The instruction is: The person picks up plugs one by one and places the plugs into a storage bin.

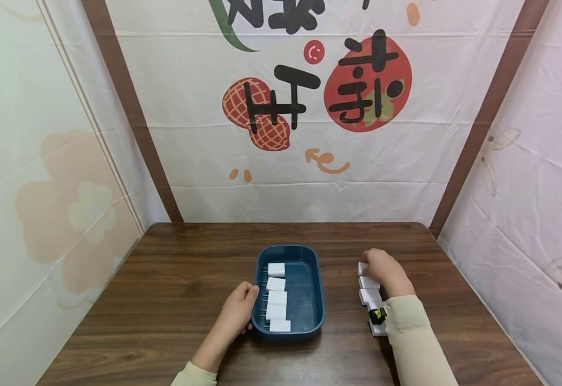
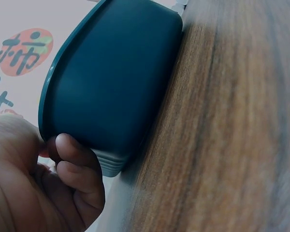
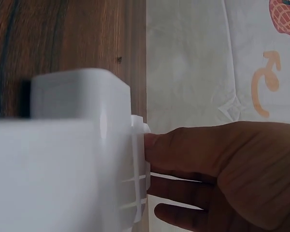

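Note:
A dark blue plastic tray (image 1: pixel 306 297) stands on the table, with several white power adapters (image 1: pixel 276 298) in a column along its left side, metal prongs pointing left. My left hand (image 1: pixel 238 311) grips the tray's left rim; in the left wrist view its fingers (image 2: pixel 79 169) curl below the edge. To the right of the tray, more white power adapters (image 1: pixel 369 296) lie in a row. At that row's far end, my right hand (image 1: pixel 389 272) pinches the farthest adapter; in the right wrist view the thumb (image 3: pixel 179 147) touches it. Nearer adapters partly hide that contact.
The brown wooden table (image 1: pixel 189 268) reaches back to a printed cloth (image 1: pixel 203 206). Cloth walls also hang at left and right. A small black and yellow object (image 1: pixel 377 316) sits by the right sleeve, over the row of adapters.

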Available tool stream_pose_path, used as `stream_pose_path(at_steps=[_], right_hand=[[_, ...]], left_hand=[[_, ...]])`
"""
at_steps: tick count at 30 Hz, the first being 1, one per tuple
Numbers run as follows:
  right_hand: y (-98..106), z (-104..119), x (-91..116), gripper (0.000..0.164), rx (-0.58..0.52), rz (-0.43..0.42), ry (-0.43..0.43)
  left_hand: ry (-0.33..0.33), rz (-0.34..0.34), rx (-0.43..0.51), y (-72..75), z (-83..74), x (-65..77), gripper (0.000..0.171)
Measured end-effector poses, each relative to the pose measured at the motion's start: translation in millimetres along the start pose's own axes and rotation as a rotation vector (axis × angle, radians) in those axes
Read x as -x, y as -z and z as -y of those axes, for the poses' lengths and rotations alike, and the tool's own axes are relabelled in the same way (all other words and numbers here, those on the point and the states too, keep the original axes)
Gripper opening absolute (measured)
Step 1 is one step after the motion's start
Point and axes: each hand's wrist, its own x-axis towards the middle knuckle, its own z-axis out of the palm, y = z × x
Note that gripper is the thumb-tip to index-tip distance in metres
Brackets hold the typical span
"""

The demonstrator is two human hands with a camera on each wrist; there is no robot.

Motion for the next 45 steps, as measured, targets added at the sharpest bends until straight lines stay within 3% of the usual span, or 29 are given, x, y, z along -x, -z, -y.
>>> stream_pose_path(at_steps=[17,45], right_hand=[[-2.1,4.2,-0.8,0.033,0.019,0.023,0.023],[-2.6,2.4,0.3,0.025,0.066,0.014,-0.050]], left_hand=[[0.005,-0.002,0.002,-0.6,0.8,-0.2,0.030],[0.005,0.003,0.005,-0.3,-0.6,0.3,0.030]])
